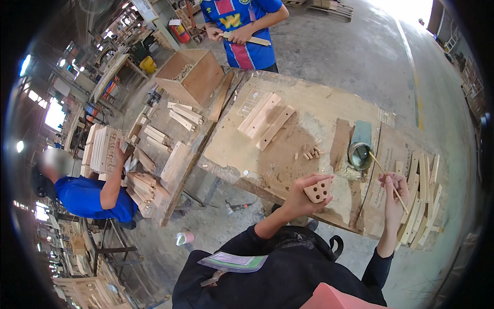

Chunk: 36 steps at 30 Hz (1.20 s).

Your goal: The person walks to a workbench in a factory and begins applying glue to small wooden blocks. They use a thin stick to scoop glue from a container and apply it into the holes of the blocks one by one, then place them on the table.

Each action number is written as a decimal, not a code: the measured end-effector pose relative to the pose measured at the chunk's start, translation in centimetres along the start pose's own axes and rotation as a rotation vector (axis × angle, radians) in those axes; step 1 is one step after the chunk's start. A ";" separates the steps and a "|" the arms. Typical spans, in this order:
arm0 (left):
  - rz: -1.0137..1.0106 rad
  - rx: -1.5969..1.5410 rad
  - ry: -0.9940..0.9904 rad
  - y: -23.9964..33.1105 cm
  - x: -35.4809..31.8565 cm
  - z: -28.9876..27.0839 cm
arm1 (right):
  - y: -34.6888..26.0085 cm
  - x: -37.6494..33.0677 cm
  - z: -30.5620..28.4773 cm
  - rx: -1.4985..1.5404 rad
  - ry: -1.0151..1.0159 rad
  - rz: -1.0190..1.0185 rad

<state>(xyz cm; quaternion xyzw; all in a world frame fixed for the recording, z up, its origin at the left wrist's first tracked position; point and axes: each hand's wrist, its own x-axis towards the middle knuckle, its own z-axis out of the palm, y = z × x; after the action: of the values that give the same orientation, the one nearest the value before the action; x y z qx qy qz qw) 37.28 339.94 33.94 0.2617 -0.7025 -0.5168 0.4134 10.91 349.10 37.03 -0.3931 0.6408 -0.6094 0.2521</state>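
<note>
Left hand [297, 198] closed around a small wooden block [317, 190], drilled face with several round holes turned toward the camera, held up over the near edge of the table [309, 110]. Right hand [394, 198] pinched shut on a thin wooden stick [389, 183], raised near the table's right end, stick slanting up and left toward a round glue tin [359, 155]. Tin standing on the table just beyond both hands, near the right end. Curved wooden slats [423, 198] stacked at the right edge, behind the right hand. Small wooden dowels [310, 153] scattered left of the tin, mid-table. Flat wooden boards [265, 119] lying further back toward the far left corner. Open wooden box [189, 75] past the left edge. At the far edge, a person in a blue shirt [242, 31] holding a wooden strip. Off to the left, another person in blue [87, 198] touching stacked wooden parts [103, 149].
</note>
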 end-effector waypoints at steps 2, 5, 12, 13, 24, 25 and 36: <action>-0.023 0.007 -0.015 0.2 -0.2 -0.6 | -0.1 0.1 0.4 -0.001 -0.004 -0.030; -0.042 -0.037 -0.009 -0.2 -0.6 -1.0 | 0.6 0.5 0.4 -0.071 0.026 -0.034; -0.046 -0.037 0.007 0.2 -0.3 -1.3 | 0.7 2.3 1.0 -0.216 0.065 -0.070; -0.029 0.011 -0.002 0.4 -0.4 -1.4 | 0.7 2.8 1.1 -0.319 0.064 -0.083; -0.036 0.095 -0.021 -0.2 0.2 -1.8 | 2.3 3.4 2.0 -0.670 0.044 -0.216; -0.031 0.097 -0.005 -0.4 0.3 -1.7 | 2.4 3.2 2.1 -0.707 0.034 -0.209; -0.024 0.117 0.085 -6.7 -0.4 -0.2 | 5.0 0.9 3.9 -0.367 0.108 -0.106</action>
<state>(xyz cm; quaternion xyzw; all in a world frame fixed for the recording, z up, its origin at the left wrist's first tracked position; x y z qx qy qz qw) 37.30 337.98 27.55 0.3156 -0.7100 -0.4682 0.4208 12.57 345.81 31.76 -0.4325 0.7319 -0.5151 0.1090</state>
